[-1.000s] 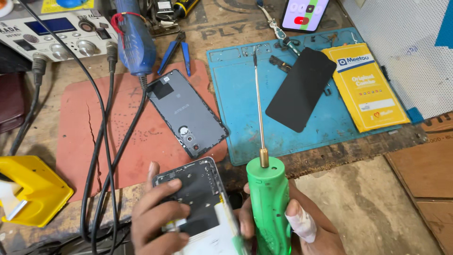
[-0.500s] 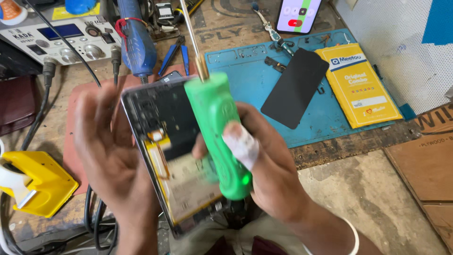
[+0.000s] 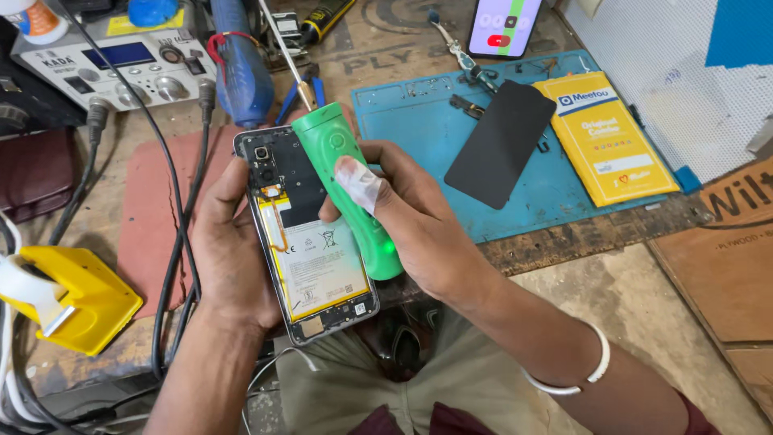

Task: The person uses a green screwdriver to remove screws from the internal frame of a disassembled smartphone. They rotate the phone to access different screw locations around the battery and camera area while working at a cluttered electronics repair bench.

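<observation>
Nearest the camera, the left hand (image 3: 229,258) cradles an opened smartphone (image 3: 306,234) from beneath, back cover off, fingers curled up along its left edge so the battery and circuit board face upward. The right hand (image 3: 411,217) is wrapped tight around a green electric screwdriver (image 3: 346,189) (a white bandage covers one finger), holding it slanted across the phone's right side with its long metal bit pointing up and away toward the bench. A white bangle (image 3: 592,370) sits on the right wrist. To the left lies a yellow tape dispenser (image 3: 80,302) beside black cables (image 3: 173,242) that cross a reddish mat (image 3: 153,209). Further out, a blue work mat (image 3: 419,121) carries a black phone panel (image 3: 499,141) and a yellow box (image 3: 604,137). At the back stand a soldering station (image 3: 121,68), a blue tool handle (image 3: 241,68) and a lit phone (image 3: 503,24)
</observation>
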Demonstrator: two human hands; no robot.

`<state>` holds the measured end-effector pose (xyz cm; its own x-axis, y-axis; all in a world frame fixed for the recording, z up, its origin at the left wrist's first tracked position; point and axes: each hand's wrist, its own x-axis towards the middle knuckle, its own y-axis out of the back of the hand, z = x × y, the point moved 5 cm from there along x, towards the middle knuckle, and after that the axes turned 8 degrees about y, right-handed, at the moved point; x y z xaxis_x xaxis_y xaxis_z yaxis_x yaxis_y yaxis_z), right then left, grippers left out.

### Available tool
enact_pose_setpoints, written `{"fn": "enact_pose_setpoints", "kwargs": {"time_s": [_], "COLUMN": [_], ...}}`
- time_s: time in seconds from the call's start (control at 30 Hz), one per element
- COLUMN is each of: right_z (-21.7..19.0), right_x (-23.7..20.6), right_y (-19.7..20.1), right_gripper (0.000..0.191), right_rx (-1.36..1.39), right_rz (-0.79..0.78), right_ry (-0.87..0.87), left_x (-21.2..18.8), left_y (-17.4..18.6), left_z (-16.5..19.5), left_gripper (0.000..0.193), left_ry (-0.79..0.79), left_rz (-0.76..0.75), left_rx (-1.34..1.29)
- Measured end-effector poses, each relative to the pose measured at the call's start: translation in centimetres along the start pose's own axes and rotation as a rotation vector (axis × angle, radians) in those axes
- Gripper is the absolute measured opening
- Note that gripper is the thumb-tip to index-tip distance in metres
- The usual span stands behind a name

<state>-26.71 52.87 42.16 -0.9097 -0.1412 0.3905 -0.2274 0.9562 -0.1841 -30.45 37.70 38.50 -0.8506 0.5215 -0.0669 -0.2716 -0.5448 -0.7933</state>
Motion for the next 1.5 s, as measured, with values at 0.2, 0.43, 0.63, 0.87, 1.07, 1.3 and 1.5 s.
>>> {"fn": "enact_pose_setpoints", "kwargs": {"time_s": [0.2,0.43,0.63,0.87,1.07,1.3,1.5], "right_z": [-1.8,-5.7,-3.4,-3.8,-3.6,-4.3,-4.6], "right_x": [-2.0,-2.0,-2.7,-1.5,1.1,3.4,2.4], "right_y": [1.0,3.9,5.0,6.8,9.9,10.8,9.7], "right_gripper": [0.047,0.041,0.035,0.04,0.047,0.049,0.055], "right_rx": [-0.109,-1.071,-0.946,-1.274,-1.258,-1.267,-1.354], "right_rz": [-0.066,-0.069,-0.115,-0.199,-0.226,-0.158,-0.145], "right_ry": [-0.124,0.197,0.216,0.554,0.665,0.736,0.773], "left_x": [-2.5,-3.6,-3.9,-4.1,-4.2,-3.9,-3.0], "left_y": [-0.2,-0.2,2.1,1.1,1.2,1.1,0.3], "left_z": [-1.3,-0.8,-0.9,0.0,-0.2,0.7,-0.1], "left_gripper": [0.064,0.068,0.081,0.065,0.071,0.076,0.07], "left_ry": [-0.023,-0.106,0.024,-0.002,-0.17,-0.301,-0.216], "left_rz": [-0.16,-0.299,-0.194,-0.37,-0.237,-0.216,-0.227], "left_rx": [-0.078,-0.144,-0.348,-0.327,-0.323,-0.387,-0.36]}}
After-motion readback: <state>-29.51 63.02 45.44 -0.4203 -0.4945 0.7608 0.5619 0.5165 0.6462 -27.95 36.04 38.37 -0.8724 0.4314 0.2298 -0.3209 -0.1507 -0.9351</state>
